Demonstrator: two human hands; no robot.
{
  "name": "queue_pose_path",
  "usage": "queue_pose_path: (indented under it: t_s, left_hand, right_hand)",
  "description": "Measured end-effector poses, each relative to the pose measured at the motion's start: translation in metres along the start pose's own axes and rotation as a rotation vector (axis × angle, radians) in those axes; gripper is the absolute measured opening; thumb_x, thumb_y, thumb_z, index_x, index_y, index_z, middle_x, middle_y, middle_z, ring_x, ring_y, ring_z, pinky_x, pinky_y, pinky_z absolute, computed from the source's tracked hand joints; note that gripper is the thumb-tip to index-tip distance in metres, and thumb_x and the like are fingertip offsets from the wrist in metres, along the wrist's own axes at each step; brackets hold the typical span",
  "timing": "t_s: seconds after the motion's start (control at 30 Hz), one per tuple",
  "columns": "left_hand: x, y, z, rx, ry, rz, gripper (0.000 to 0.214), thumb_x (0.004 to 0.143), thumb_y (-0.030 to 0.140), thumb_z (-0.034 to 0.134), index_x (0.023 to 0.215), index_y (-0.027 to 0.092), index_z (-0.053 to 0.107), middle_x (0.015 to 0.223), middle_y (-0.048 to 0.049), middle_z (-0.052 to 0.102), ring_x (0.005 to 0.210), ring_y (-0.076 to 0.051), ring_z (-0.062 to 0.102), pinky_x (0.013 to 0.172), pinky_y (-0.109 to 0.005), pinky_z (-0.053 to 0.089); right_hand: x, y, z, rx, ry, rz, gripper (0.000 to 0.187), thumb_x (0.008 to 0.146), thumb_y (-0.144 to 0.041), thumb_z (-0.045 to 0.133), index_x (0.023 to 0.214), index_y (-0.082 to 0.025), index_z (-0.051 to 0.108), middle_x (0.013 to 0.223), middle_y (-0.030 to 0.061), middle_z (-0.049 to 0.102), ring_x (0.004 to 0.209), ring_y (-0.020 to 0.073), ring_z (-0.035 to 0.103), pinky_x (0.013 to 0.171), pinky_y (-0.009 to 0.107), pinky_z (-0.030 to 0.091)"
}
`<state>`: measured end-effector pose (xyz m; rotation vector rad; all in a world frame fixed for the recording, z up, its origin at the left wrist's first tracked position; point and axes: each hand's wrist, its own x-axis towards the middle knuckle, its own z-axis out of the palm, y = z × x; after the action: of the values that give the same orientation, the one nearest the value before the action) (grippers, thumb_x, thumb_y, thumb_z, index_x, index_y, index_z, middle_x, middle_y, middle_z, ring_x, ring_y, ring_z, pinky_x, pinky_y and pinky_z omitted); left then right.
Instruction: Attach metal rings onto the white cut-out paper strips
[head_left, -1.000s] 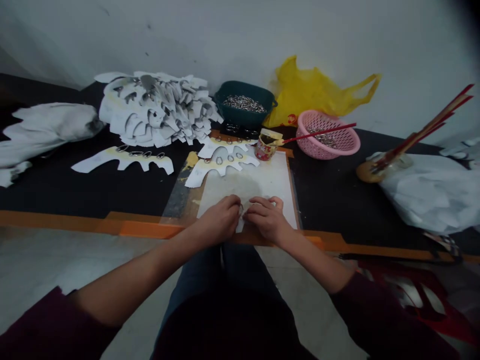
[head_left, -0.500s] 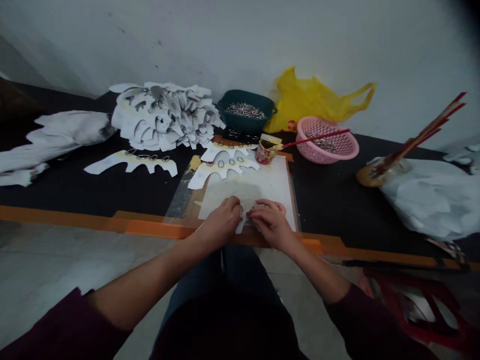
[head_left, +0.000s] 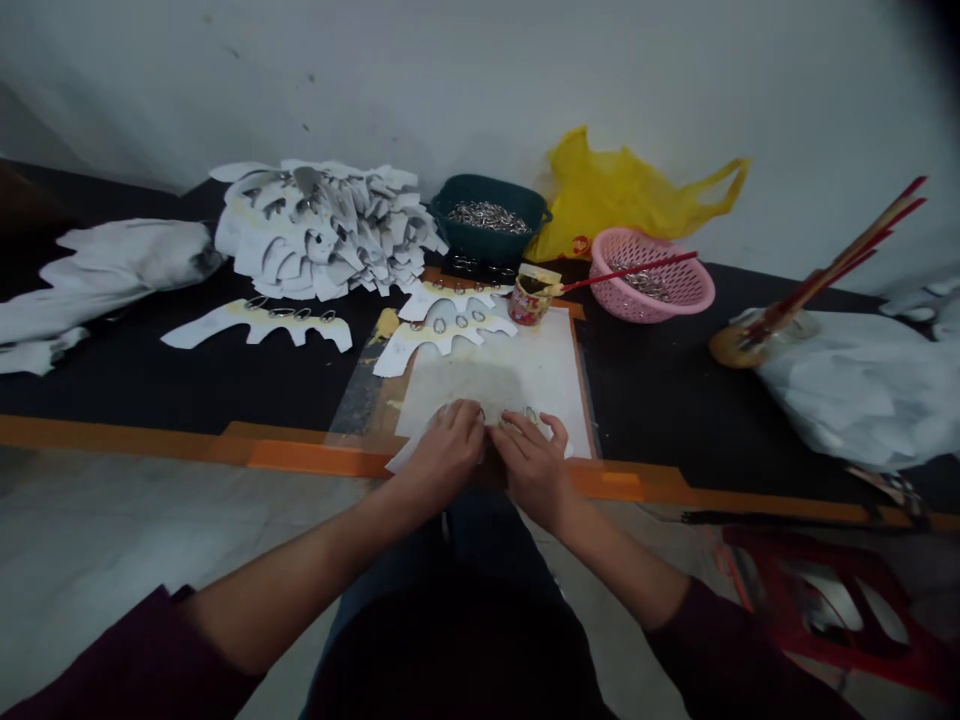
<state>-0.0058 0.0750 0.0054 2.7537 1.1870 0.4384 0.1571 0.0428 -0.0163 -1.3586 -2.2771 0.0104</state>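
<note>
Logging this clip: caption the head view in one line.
Left hand and right hand press a white cutout on a white sheet.

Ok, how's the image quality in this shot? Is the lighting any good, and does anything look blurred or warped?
In the head view, the light is dim and soft, with no hard glare on the white wall, and the top right corner falls dark. The same view's wide lens appears to bend the orange strip along the table edge, while the red stool at lower right looks blurred.
</note>
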Motion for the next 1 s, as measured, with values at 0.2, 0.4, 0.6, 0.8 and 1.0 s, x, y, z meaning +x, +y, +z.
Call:
queue_pose_path:
  t_s: [0.2,0.4,0.6,0.8,1.0]
  left_hand:
    - [-0.027,0.010,0.012,0.209,0.120,-0.001,0.030,0.084,0.014,0.043,0.112,0.011,0.055,0.118,-0.0149,0.055,0.120,-0.031,0.040,0.095,-0.045,0.034]
    - [-0.028,0.013,0.009,0.174,0.141,-0.068,0.032,0.085,0.027,0.046,0.111,0.011,0.056,0.118,-0.0145,0.057,0.114,-0.032,0.046,0.090,-0.045,0.035]
    - [-0.031,0.015,0.010,0.152,0.144,-0.108,0.035,0.083,0.031,0.050,0.113,0.015,0.056,0.117,-0.0165,0.056,0.115,-0.032,0.044,0.090,-0.046,0.034]
    - [-0.036,0.021,0.016,0.206,0.235,-0.211,0.038,0.082,0.031,0.051,0.118,0.018,0.051,0.110,-0.0156,0.053,0.111,-0.032,0.043,0.091,-0.048,0.032]
    - [-0.062,0.036,0.008,0.092,0.533,-0.250,0.037,0.077,0.023,0.060,0.113,0.025,0.049,0.106,-0.0120,0.047,0.107,-0.029,0.042,0.091,-0.049,0.035]
  right_hand:
    - [-0.003,-0.001,-0.006,0.042,-0.033,0.035,0.034,0.085,-0.008,0.041,0.114,-0.022,0.051,0.105,0.0043,0.066,0.112,0.0195,0.050,0.098,0.042,0.016]
    - [0.021,0.003,-0.022,0.241,0.097,0.317,0.024,0.085,-0.016,0.044,0.105,-0.022,0.054,0.103,0.0042,0.063,0.104,0.0187,0.052,0.091,0.037,0.029]
    - [0.048,0.000,-0.009,0.076,-0.098,0.234,0.024,0.080,-0.019,0.053,0.103,-0.024,0.058,0.109,0.0059,0.056,0.105,0.0225,0.045,0.085,0.038,0.031]
    - [0.063,-0.002,-0.006,0.156,-0.234,0.256,0.016,0.072,-0.016,0.057,0.087,-0.020,0.054,0.092,0.0047,0.059,0.092,0.0213,0.048,0.077,0.035,0.032]
    - [0.075,0.005,-0.018,0.555,-0.205,0.405,0.013,0.066,-0.014,0.054,0.075,-0.020,0.047,0.071,-0.0031,0.057,0.066,0.0127,0.051,0.067,0.028,0.037]
